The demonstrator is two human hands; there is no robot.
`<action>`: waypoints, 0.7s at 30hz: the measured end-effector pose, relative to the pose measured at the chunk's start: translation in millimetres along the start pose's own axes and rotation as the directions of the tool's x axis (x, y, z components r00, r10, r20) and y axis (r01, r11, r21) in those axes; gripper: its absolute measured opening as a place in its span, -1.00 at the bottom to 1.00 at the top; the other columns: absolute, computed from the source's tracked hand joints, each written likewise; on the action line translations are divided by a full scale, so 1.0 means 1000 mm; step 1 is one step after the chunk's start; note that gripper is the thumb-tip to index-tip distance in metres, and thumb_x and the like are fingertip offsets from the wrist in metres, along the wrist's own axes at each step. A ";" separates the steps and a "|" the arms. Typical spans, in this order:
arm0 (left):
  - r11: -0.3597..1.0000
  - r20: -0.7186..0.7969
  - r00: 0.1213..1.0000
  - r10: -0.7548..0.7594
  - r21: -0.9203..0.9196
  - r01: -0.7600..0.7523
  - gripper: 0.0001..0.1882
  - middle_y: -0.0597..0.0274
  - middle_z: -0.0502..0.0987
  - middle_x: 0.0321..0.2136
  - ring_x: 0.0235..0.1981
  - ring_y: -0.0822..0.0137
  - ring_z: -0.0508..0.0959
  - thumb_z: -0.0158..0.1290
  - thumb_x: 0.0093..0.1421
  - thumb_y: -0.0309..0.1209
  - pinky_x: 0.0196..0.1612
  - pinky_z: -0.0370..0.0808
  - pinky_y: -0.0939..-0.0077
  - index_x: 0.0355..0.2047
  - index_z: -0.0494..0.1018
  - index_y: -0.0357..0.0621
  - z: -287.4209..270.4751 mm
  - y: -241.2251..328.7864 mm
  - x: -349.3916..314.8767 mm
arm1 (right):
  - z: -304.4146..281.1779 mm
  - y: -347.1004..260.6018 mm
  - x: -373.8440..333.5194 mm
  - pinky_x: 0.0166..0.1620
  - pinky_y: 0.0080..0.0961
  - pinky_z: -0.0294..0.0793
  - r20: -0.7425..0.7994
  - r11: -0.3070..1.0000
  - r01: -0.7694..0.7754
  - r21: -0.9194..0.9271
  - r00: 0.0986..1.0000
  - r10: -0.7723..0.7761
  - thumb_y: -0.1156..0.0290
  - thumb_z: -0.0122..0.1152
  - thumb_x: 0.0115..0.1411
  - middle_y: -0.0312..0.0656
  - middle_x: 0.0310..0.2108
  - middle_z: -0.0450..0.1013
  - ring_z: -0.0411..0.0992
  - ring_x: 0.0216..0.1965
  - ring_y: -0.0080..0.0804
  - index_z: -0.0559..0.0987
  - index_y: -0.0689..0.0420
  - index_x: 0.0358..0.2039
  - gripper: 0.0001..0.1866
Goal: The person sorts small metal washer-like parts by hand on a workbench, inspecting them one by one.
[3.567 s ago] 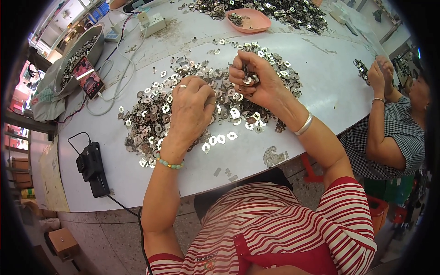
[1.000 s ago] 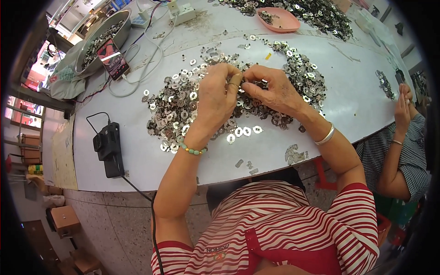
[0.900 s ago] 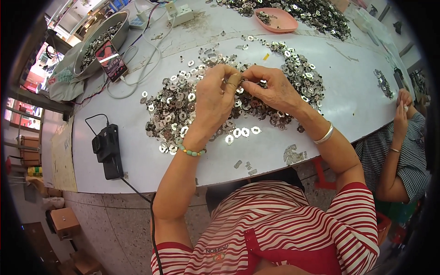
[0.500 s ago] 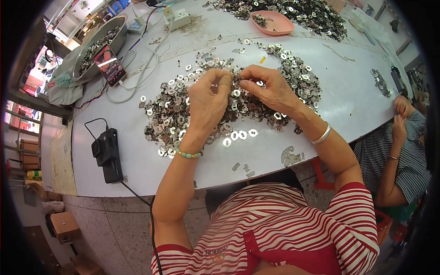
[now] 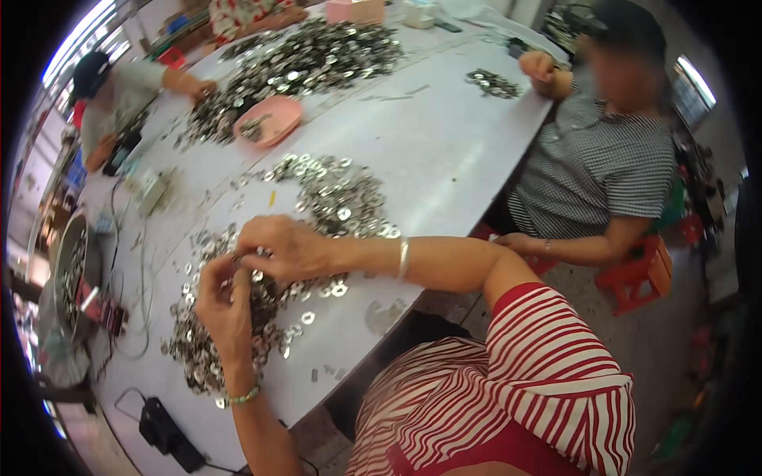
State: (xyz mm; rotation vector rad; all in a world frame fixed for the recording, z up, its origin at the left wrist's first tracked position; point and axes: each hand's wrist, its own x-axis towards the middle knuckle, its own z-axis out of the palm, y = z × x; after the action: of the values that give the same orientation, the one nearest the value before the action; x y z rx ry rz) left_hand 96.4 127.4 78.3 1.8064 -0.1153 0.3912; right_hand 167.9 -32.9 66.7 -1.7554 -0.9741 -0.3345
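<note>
Workshop space is curving around a broad white tabletop (image 5: 429, 135), whose near edge is now running on a steep slant. Since the earlier views the scene has been swinging round, bringing more co-workers into sight; this is suggesting a turn of the head, as both hands are staying together at the same heap. One co-worker (image 5: 595, 166) in a checked shirt is sitting at the right, and others are sitting along the far side. A far heap (image 5: 309, 59) of metal pieces is spreading before them. Nearer, a second heap (image 5: 345, 198) of small flat metal pieces is lying beneath and around the person's hands, its long axis running from lower left to upper right. Its single pieces are pointing every way. Right hand (image 5: 290, 250) and left hand (image 5: 226, 305) are meeting above its middle, fingers curling and fingertips coming together; whether either is gripping a piece, and which way that piece is pointing, I cannot tell through the blur. Beyond them a pink tray (image 5: 284, 119) is holding a few pieces. A yellow strip (image 5: 273, 198) is lying just beside the near heap.
</note>
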 end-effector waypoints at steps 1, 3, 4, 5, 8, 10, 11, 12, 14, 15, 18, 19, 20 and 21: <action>0.999 0.012 1.000 0.005 -0.035 -0.004 -0.83 0.35 0.49 -0.30 -0.29 0.58 0.47 0.06 0.23 -0.59 -0.26 0.42 0.72 -0.16 0.46 -0.27 0.000 -0.003 0.000 | 0.002 0.001 0.001 -0.23 -0.20 0.42 -0.008 1.000 0.013 0.011 1.000 -0.013 0.40 0.22 0.03 0.00 -0.45 0.47 0.45 -0.34 -0.03 0.54 0.26 -0.42 -0.82; 0.995 0.019 1.000 -0.009 -0.098 0.011 -0.86 0.36 0.49 -0.31 -0.32 0.61 0.44 0.03 0.26 -0.59 -0.27 0.39 0.75 -0.16 0.44 -0.27 0.001 -0.007 -0.001 | 0.003 0.001 -0.001 -0.27 -0.21 0.42 -0.027 1.000 0.023 0.011 0.999 -0.023 0.41 0.24 0.02 -0.01 -0.46 0.47 0.45 -0.36 -0.04 0.54 0.26 -0.43 -0.83; 0.994 0.038 0.999 0.000 -0.106 0.004 -0.86 0.36 0.49 -0.31 -0.32 0.61 0.44 0.03 0.26 -0.59 -0.27 0.39 0.75 -0.16 0.44 -0.27 0.003 -0.006 -0.001 | 0.001 0.001 -0.002 -0.27 -0.22 0.42 -0.001 1.000 -0.008 0.021 1.000 0.008 0.41 0.24 0.02 -0.01 -0.48 0.47 0.46 -0.37 -0.04 0.54 0.26 -0.43 -0.83; 0.994 0.036 0.999 -0.011 -0.108 0.015 -0.86 0.37 0.48 -0.31 -0.32 0.61 0.44 0.03 0.27 -0.58 -0.27 0.39 0.75 -0.16 0.44 -0.27 0.006 -0.006 -0.001 | -0.002 0.001 -0.003 -0.27 -0.23 0.43 0.026 0.999 -0.040 0.034 0.999 0.039 0.40 0.24 0.02 -0.01 -0.49 0.47 0.46 -0.38 -0.04 0.53 0.26 -0.43 -0.82; 0.993 0.038 0.999 -0.028 -0.113 0.032 -0.88 0.38 0.48 -0.31 -0.35 0.61 0.42 0.02 0.29 -0.54 -0.27 0.39 0.74 -0.17 0.44 -0.28 0.009 -0.005 0.000 | -0.005 -0.001 -0.004 -0.27 -0.24 0.43 0.034 0.996 -0.053 0.073 0.998 0.050 0.40 0.24 0.02 -0.01 -0.51 0.46 0.46 -0.40 -0.04 0.53 0.27 -0.44 -0.82; 0.995 0.010 0.999 -0.044 -0.084 0.045 -0.88 0.37 0.48 -0.31 -0.35 0.61 0.42 0.02 0.30 -0.54 -0.27 0.40 0.74 -0.17 0.44 -0.28 0.008 -0.001 0.000 | -0.005 -0.003 -0.001 -0.31 -0.26 0.44 0.031 0.996 -0.042 0.079 0.999 0.040 0.39 0.25 0.03 0.00 -0.52 0.47 0.47 -0.43 -0.07 0.54 0.27 -0.43 -0.81; 0.996 0.011 0.999 -0.048 -0.078 0.049 -0.88 0.37 0.48 -0.31 -0.35 0.61 0.42 0.02 0.30 -0.54 -0.27 0.40 0.74 -0.17 0.44 -0.28 0.007 0.000 0.000 | -0.005 -0.004 -0.001 -0.32 -0.28 0.44 0.060 0.986 -0.091 0.137 0.995 0.083 0.39 0.24 0.04 0.02 -0.52 0.48 0.48 -0.44 -0.08 0.54 0.29 -0.42 -0.80; 0.995 -0.012 0.999 -0.050 -0.085 0.048 -0.88 0.37 0.48 -0.31 -0.35 0.61 0.43 0.02 0.30 -0.54 -0.27 0.40 0.73 -0.18 0.45 -0.27 0.004 0.001 -0.002 | -0.004 -0.007 0.000 -0.34 -0.31 0.45 0.098 0.970 -0.137 0.200 0.988 0.119 0.38 0.23 0.05 0.03 -0.51 0.49 0.50 -0.45 -0.10 0.54 0.31 -0.42 -0.79; 0.996 -0.052 0.997 -0.063 -0.073 0.059 -0.89 0.36 0.48 -0.31 -0.35 0.60 0.43 0.02 0.29 -0.54 -0.26 0.40 0.73 -0.18 0.45 -0.27 0.000 0.003 -0.004 | -0.002 -0.009 0.001 -0.35 -0.33 0.45 0.094 0.965 -0.140 0.223 0.988 0.121 0.38 0.22 0.06 0.04 -0.51 0.49 0.50 -0.46 -0.13 0.54 0.31 -0.41 -0.78; 0.996 -0.049 0.996 -0.081 -0.041 0.079 -0.88 0.36 0.49 -0.32 -0.34 0.60 0.43 0.03 0.29 -0.53 -0.26 0.40 0.72 -0.19 0.46 -0.28 -0.002 0.005 -0.004 | 0.003 -0.011 0.003 -0.36 -0.35 0.46 0.094 0.960 -0.139 0.241 0.988 0.120 0.37 0.21 0.07 0.05 -0.51 0.50 0.51 -0.47 -0.15 0.54 0.32 -0.40 -0.77; 0.998 -0.023 0.998 -0.052 -0.030 0.051 -0.87 0.35 0.50 -0.36 -0.35 0.57 0.45 0.08 0.25 -0.53 -0.28 0.41 0.70 -0.20 0.48 -0.30 0.006 0.002 0.003 | -0.006 -0.005 -0.001 -0.39 -0.43 0.47 0.113 0.944 -0.253 0.210 0.966 0.233 0.36 0.16 0.13 -0.04 -0.52 0.52 0.50 -0.50 -0.38 0.56 0.30 -0.35 -0.77; 0.994 -0.027 0.995 -0.093 -0.056 0.091 -0.85 0.34 0.52 -0.39 -0.37 0.56 0.47 0.10 0.22 -0.53 -0.30 0.42 0.69 -0.21 0.49 -0.31 0.006 0.005 0.002 | -0.010 -0.010 0.001 -0.44 -0.51 0.46 0.211 0.891 -0.387 0.238 0.916 0.341 0.36 0.14 0.18 -0.16 -0.55 0.50 0.48 -0.54 -0.50 0.56 0.30 -0.35 -0.78; 0.993 -0.014 0.996 -0.093 -0.080 0.091 -0.86 0.33 0.55 -0.40 -0.40 0.56 0.49 0.10 0.22 -0.53 -0.33 0.43 0.70 -0.22 0.49 -0.31 0.003 -0.002 0.003 | -0.008 -0.011 0.003 -0.48 -0.51 0.46 0.243 0.845 -0.454 0.283 0.886 0.394 0.34 0.14 0.14 -0.14 -0.58 0.50 0.47 -0.58 -0.50 0.58 0.30 -0.38 -0.76; 0.982 0.009 0.991 -0.134 -0.134 0.134 -0.87 0.31 0.56 -0.41 -0.42 0.56 0.52 0.09 0.23 -0.52 -0.38 0.45 0.71 -0.23 0.50 -0.30 0.003 -0.003 0.004 | -0.014 -0.017 0.005 -0.52 -0.57 0.44 0.317 0.783 -0.552 0.288 0.826 0.466 0.32 0.14 0.18 -0.21 -0.58 0.49 0.44 -0.61 -0.58 0.58 0.30 -0.40 -0.75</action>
State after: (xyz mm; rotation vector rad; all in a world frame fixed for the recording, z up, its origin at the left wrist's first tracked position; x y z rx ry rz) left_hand 101.7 125.5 76.5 1.6705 -0.0192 0.2807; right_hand 161.7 -41.6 86.4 -1.6456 -0.6184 0.3958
